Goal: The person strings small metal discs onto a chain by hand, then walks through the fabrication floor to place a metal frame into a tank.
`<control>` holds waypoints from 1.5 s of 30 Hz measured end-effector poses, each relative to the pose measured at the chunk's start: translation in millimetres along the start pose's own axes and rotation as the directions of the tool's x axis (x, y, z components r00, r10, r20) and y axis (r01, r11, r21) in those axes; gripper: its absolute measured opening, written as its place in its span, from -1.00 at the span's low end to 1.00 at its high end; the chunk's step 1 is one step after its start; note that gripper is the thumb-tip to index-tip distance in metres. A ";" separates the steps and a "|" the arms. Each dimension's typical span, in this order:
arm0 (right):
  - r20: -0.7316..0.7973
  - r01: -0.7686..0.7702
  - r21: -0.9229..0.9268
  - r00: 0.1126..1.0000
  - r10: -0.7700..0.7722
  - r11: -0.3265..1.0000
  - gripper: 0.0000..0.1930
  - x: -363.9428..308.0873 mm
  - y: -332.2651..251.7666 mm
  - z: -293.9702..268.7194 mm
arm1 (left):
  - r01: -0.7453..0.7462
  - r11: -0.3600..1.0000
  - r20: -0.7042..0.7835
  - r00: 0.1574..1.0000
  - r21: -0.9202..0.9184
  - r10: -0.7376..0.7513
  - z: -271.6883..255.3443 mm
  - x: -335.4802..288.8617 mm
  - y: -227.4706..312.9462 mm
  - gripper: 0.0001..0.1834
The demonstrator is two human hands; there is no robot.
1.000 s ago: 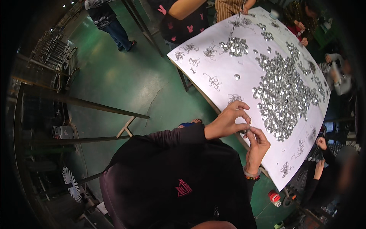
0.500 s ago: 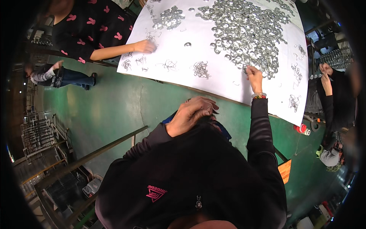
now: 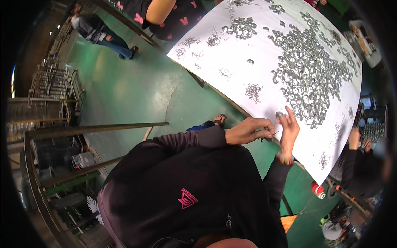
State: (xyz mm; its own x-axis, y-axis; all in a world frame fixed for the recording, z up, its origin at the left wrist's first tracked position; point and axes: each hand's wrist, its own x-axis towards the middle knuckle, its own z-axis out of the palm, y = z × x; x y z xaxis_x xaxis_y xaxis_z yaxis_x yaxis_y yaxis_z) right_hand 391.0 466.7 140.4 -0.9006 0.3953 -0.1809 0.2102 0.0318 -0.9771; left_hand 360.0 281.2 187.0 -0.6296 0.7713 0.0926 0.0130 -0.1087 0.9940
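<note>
A person in a black jacket [image 3: 165,182], seen from above, works with both bare hands at a white-topped counter [image 3: 235,58]. The landmark is the big pile [image 3: 308,76] of small, shiny metal discs spread over the counter.

On the person's side of the big pile, to its lower left, the left hand [image 3: 249,131] is at the counter's near edge. Its thumb and forefinger are pressed together on a thin wire piece [image 3: 276,132]; darker bits below the fingers are too small to make out.

Just beside it, close below the big pile, is the right hand [image 3: 289,130], a coloured bracelet [image 3: 284,159] on its wrist. Thumb and fingers are closed on a single shiny disc [image 3: 280,115], somewhat blurred, with the forefinger pointing up. The two hands are near each other, and the disc and wire are apart.

Left of the big pile lie a dense tangle of wire hooks [image 3: 253,92], a sparser scatter of hooks [image 3: 223,73], and one loose disc [image 3: 250,61]. To its upper left sits a smaller cluster of discs [image 3: 243,28]. Below it, by the counter's near right corner, is another hook clump [image 3: 324,160].

Beyond the big pile to the upper left is a co-worker in a black top with pink rabbit shapes [image 3: 182,18]; to its lower right, another co-worker in dark clothing [image 3: 357,169]. Far left of it, a person in jeans stands [image 3: 101,33] on the green floor [image 3: 136,91].
</note>
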 end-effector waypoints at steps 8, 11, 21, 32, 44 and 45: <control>-0.120 0.123 0.186 0.987 -0.102 0.975 -0.78 -74.2 -65.4 -3.6 | -0.108 0.961 -0.023 0.993 0.256 0.118 8.3 16.4 5.7 -0.80; -0.120 0.080 0.286 0.992 -0.047 0.955 -0.81 -72.9 -68.8 3.3 | -0.071 0.981 -0.062 0.995 0.180 0.084 3.0 12.9 1.9 -0.78; -0.147 0.218 0.255 0.972 -0.185 0.942 -0.82 -79.8 -60.0 37.2 | -0.104 0.834 -0.229 0.936 0.542 0.266 -99.3 34.6 -27.2 -0.60; -0.334 0.125 0.149 0.940 -0.069 0.981 -0.89 -116.4 -93.4 56.0 | 0.488 0.143 -0.507 0.846 0.861 0.167 -352.6 166.6 -198.0 -0.85; -0.431 0.109 0.051 0.899 -0.076 0.993 -0.83 -116.3 -91.7 71.1 | 0.032 -0.067 -0.018 0.979 0.997 0.205 -295.8 262.0 -277.0 -0.84; -0.435 0.113 0.071 0.898 -0.072 0.991 -0.82 -116.8 -91.4 72.1 | 0.026 -0.095 -0.008 0.983 0.995 0.186 -295.8 260.5 -276.9 -0.84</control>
State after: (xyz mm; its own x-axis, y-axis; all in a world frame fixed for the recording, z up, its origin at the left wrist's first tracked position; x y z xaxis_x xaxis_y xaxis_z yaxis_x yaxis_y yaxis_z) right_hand 449.4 351.4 242.8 -0.6579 0.7518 -0.0437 0.0793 0.0114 -0.9968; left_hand -37.4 326.8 -81.4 -0.6228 0.7325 0.2750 0.7552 0.6547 -0.0336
